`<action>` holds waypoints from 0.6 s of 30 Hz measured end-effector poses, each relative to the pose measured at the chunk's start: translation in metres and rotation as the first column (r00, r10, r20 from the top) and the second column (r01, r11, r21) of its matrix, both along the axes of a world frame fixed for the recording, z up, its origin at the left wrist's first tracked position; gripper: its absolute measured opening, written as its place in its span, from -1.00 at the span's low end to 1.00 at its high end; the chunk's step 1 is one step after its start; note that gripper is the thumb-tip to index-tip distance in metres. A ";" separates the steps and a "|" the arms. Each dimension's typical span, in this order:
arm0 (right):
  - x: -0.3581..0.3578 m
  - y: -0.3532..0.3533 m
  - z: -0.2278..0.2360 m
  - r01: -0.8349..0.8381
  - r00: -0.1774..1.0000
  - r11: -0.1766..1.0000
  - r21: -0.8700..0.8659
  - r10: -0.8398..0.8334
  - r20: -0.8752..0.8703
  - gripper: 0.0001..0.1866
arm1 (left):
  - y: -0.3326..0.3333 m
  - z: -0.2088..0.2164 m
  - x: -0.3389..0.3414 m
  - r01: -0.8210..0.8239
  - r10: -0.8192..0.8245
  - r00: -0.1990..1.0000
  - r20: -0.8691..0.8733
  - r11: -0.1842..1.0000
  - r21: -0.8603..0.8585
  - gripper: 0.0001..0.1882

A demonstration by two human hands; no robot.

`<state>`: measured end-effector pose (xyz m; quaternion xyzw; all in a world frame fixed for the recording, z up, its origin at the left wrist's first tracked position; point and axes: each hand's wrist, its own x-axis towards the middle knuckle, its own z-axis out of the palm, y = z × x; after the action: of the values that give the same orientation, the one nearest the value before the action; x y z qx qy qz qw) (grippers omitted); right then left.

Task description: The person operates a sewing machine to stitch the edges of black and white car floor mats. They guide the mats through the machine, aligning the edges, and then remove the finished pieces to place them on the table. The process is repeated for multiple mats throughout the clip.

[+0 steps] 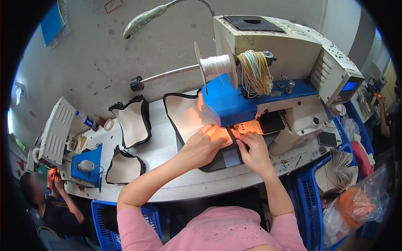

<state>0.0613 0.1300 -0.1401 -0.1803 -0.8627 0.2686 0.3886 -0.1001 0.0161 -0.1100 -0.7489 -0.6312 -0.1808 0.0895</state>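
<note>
A beige panel with a black edge lies on the white table, its right side under the blue head of a sewing machine. My left hand is on this panel, fingers bent and thumb against its edge beside the lit work spot. Close by, my right hand pinches a black strip that runs along the panel's edge toward me. Its fingertips are drawn together just below the machine head. The needle area is hidden by the head and my fingers.
Two stacks of black-edged beige pieces lie left of my work. A spool of white cord hangs over the machine. Blue crates stand at the right; a phone lies on the table. A person works at the far left.
</note>
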 end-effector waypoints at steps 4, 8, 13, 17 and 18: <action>0.001 0.001 -0.002 0.001 0.996 0.999 -0.042 -0.005 -0.093 -0.90 | 0.003 -0.004 -0.009 0.023 -0.025 0.999 0.044 0.999 0.043 -0.76; 0.005 -0.001 -0.001 0.012 0.990 0.998 -0.064 -0.021 -0.141 -0.89 | 0.008 0.003 -0.013 0.064 -0.060 0.992 0.114 0.998 -0.025 -0.74; 0.007 0.000 -0.003 0.016 0.991 0.999 -0.046 -0.021 -0.130 -0.87 | 0.012 0.006 -0.017 0.044 -0.027 0.984 0.176 0.995 -0.094 -0.66; 0.006 0.001 -0.004 0.011 0.987 1.000 0.003 -0.010 -0.162 -0.87 | 0.013 0.009 -0.020 0.039 -0.016 0.982 0.188 0.992 -0.117 -0.58; 0.006 0.001 -0.003 0.011 0.987 1.000 0.004 -0.010 -0.161 -0.87 | 0.014 0.009 -0.021 0.030 -0.007 0.982 0.187 0.992 -0.120 -0.58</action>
<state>0.0671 0.1312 -0.1435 -0.1616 -0.8281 0.2784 0.4590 -0.1210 0.0299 -0.1009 -0.7389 -0.6395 -0.2116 -0.0177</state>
